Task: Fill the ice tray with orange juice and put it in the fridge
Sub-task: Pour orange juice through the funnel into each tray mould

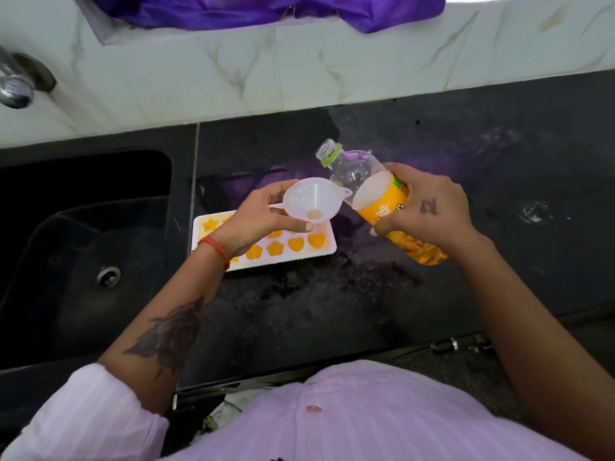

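You are pinching the funnel (312, 201) between left hand (263, 217) fingers directly over the brim-full ice tray (266, 242), right hand (429, 207) fingers wrapping the tilted bottle (376, 197); the tray is likely handling floppy and spill-prone, so be gripping both short ends level.

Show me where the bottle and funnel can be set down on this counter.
Bare black counter lies right of the right hand holding the bottle, and also between the ice tray and the near edge. It is crowded where the left hand holds the funnel over the tray; the sink lies left.
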A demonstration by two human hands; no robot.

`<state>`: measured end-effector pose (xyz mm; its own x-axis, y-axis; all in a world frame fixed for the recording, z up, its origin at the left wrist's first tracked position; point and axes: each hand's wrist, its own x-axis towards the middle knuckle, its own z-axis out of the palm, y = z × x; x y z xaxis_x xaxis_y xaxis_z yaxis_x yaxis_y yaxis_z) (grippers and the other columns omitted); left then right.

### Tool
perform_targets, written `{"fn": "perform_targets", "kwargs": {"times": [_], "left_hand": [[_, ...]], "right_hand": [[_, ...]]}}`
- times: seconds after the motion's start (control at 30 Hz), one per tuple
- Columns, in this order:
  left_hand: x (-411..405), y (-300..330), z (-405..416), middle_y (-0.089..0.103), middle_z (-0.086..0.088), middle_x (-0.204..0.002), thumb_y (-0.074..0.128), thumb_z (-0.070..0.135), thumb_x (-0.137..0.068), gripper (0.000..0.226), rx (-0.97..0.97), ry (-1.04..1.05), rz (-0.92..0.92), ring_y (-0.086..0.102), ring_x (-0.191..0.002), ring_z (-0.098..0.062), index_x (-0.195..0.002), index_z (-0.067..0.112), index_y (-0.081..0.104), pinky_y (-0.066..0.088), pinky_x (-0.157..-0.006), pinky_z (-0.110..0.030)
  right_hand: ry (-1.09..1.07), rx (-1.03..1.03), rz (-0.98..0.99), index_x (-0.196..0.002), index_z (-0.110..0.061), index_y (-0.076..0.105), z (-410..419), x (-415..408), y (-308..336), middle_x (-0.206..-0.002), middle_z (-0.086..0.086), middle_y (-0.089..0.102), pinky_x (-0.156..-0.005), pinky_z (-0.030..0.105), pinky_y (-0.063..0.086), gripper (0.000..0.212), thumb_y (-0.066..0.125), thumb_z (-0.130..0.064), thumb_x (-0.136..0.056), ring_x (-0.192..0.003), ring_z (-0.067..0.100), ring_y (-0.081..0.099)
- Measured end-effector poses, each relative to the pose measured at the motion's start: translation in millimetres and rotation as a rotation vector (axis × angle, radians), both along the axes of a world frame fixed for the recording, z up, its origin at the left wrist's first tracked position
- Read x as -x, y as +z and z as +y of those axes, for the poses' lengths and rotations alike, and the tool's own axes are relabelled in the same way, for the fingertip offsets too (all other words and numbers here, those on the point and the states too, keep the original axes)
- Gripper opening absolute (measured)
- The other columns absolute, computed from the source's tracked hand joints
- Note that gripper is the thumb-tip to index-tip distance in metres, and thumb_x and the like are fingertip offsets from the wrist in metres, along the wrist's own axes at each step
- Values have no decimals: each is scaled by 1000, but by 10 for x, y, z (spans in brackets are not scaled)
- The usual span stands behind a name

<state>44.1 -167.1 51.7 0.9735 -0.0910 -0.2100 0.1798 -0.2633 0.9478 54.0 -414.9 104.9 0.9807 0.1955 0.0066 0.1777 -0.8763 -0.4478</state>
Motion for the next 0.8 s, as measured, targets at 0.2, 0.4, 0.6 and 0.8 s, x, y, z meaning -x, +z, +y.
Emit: {"fn": "perform_targets", "kwargs": {"times": [0.2,0.4,0.6,0.8], "left_hand": [[-35,57,61,62,3,-123,82,6,-65,63,57,110,-22,60,-113,-18,-115,34,57,53,-93,-34],[-92,155,284,56,-1,-129,82,5,-65,72,125,272,-28,58,-115,-21,-128,24,52,53,-93,-38],[-356,162,607,52,3,-128,84,3,-61,81,-76,365,-148,55,-116,-17,-127,24,43,52,-89,-29],[-630,-4,887,53,-1,-128,84,8,-61,83,-519,305,-257,51,-119,-23,-132,20,41,47,-96,-35]], "right_hand": [[40,-284,80,-122,-39,52,57,-244,34,-106,-9,66,-86,34,48,84,88,-43,-46,-101,17,60],[38,-580,125,-110,-43,54,196,-516,-12,-102,-12,68,-85,44,55,82,84,-49,-34,-98,13,64],[2,-720,63,-111,-37,54,382,-694,-56,-104,-9,66,-84,43,56,77,91,-28,-44,-98,14,64],[-39,-737,-39,-122,-28,49,644,-908,-114,-115,-4,61,-85,35,55,79,90,-26,-54,-105,16,60]]}}
